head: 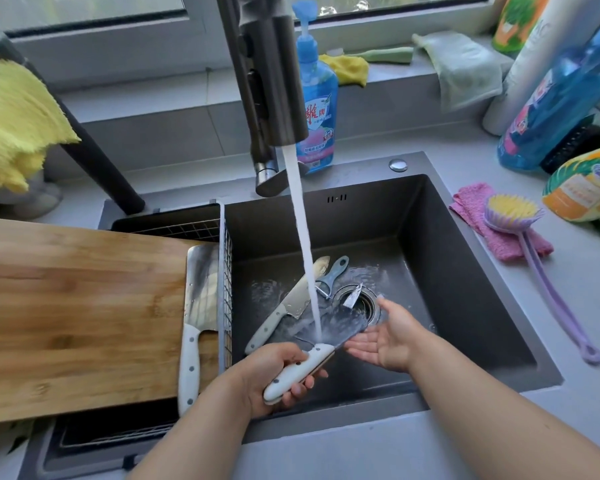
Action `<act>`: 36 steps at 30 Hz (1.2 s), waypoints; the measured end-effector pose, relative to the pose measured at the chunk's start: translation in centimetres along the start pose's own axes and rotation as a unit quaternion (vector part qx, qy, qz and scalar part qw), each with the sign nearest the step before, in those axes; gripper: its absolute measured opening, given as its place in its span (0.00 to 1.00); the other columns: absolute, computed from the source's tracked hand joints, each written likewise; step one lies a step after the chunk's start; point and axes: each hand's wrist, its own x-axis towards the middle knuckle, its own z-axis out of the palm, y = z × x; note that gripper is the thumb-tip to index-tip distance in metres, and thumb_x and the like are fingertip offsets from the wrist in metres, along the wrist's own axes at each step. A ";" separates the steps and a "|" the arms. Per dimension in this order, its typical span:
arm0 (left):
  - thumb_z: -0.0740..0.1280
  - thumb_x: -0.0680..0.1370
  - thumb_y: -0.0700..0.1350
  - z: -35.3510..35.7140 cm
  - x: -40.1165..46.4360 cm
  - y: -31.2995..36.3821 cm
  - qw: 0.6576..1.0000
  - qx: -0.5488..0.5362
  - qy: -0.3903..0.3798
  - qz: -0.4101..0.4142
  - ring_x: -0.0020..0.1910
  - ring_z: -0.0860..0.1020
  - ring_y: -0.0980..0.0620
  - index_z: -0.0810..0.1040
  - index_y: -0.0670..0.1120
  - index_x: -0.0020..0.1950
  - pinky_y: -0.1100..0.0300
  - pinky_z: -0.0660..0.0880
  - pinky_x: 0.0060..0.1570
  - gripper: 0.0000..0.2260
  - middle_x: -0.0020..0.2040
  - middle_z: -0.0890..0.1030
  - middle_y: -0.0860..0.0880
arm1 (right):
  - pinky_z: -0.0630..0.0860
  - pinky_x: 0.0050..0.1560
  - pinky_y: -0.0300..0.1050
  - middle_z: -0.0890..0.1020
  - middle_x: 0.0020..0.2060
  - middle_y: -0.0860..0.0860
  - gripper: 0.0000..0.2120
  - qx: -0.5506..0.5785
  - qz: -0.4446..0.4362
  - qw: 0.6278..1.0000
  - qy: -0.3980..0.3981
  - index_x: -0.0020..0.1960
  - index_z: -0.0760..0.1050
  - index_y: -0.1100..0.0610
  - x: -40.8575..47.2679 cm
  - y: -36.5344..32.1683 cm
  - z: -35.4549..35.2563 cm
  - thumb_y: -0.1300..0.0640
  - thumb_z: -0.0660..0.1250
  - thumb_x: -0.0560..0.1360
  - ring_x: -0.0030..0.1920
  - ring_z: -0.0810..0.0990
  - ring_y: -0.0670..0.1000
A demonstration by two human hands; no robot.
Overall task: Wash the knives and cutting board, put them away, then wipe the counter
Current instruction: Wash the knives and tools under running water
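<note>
Cleaver (329, 329), wet dark blade, white riveted handle, under water (303, 244).

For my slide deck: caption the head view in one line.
Left hand holds a white-handled knife under the running faucet while the open right hand touches its blade over the sink.

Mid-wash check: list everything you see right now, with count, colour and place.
Cleaver under the tap stream: 1, white handle, over the sink.
Cleaver on the wooden cutting board: 1, white handle.
Wooden cutting board: 1, brown, left, over the wire rack.
Chef's knife: 1, grey handle, sink floor.
Peeler: 1, grey-blue, sink floor.
Dark sink: 1.
Faucet: 1, dark metal, running.
Soap bottle: 1, blue, behind sink.
Long-handled brush: 1, purple, on pink cloth, right counter.
Yellow cloths: 2, left, windowsill.
Left hand: grips cleaver handle.
Right hand: open, beside blade.
</note>
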 end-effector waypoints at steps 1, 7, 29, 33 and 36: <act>0.55 0.79 0.44 0.0 -0.1 0.0 1.000 0.028 0.011 0.003 0.24 0.72 0.55 0.77 0.34 0.58 0.67 0.66 0.18 0.17 0.33 0.76 0.46 | 0.77 0.47 0.56 0.78 0.55 0.67 0.38 0.001 -0.004 1.000 -0.002 0.66 0.66 0.70 -0.2 0.0 0.1 0.35 0.53 0.77 0.52 0.79 0.64; 0.55 0.81 0.45 0.7 -1.0 -0.2 0.974 0.175 0.137 0.045 0.27 0.75 0.52 0.76 0.35 0.57 0.63 0.70 0.24 0.16 0.35 0.79 0.45 | 0.71 0.63 0.59 0.77 0.50 0.68 0.32 0.017 -0.023 0.999 -0.034 0.54 0.66 0.69 -1.1 0.0 0.7 0.37 0.55 0.78 0.59 0.75 0.67; 0.68 0.73 0.52 0.7 -4.0 0.1 0.696 0.650 0.272 0.142 0.49 0.75 0.48 0.72 0.50 0.56 0.57 0.72 0.43 0.14 0.53 0.77 0.50 | 0.80 0.43 0.51 0.80 0.48 0.66 0.40 -0.197 0.055 0.979 0.019 0.63 0.66 0.70 -0.5 0.5 0.7 0.32 0.46 0.77 0.48 0.81 0.63; 0.70 0.72 0.52 0.7 -4.5 0.2 0.705 0.646 0.251 0.152 0.48 0.76 0.50 0.73 0.53 0.55 0.54 0.77 0.49 0.14 0.51 0.78 0.52 | 0.79 0.34 0.46 0.81 0.45 0.65 0.41 -0.221 0.055 0.970 0.086 0.62 0.68 0.69 0.0 0.2 0.1 0.31 0.45 0.77 0.41 0.82 0.60; 0.70 0.72 0.52 0.7 -4.5 0.1 0.716 0.633 0.245 0.164 0.47 0.76 0.51 0.73 0.53 0.55 0.53 0.77 0.48 0.14 0.50 0.78 0.52 | 0.78 0.30 0.43 0.82 0.41 0.63 0.38 -0.197 0.011 0.973 0.121 0.54 0.72 0.69 0.2 0.0 -0.3 0.33 0.45 0.78 0.38 0.82 0.58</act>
